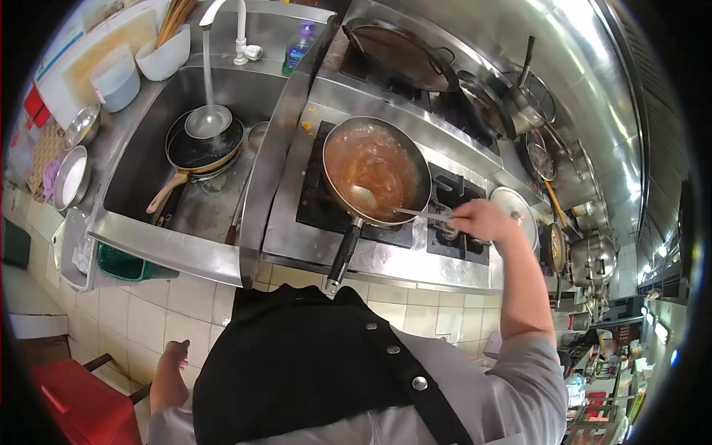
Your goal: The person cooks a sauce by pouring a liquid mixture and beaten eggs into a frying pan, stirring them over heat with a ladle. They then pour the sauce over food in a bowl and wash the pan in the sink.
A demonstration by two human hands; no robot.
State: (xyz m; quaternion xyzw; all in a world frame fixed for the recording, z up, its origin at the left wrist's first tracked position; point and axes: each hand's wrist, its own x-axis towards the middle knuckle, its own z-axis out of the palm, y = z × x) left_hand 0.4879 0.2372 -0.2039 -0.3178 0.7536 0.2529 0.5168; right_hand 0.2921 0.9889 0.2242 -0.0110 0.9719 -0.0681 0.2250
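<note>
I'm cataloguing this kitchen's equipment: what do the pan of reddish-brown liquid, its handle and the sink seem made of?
Pan: probably metal, given its thin, shiny edge; the dark inside may be a coating. Handle: black with a soft sheen, likely plastic. Sink: grey with blurry reflections, likely stainless steel.

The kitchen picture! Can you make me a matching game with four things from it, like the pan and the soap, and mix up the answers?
Things:
1. Frying pan
2. Ladle
3. Soap bottle
4. Right hand

Places and looks:
A. Has a purple pump on top
B. Closed around a slim handle
C. Dipped in orange-brown sauce
D. Sitting on the stove

Right pairs: 1-D, 2-C, 3-A, 4-B
</note>
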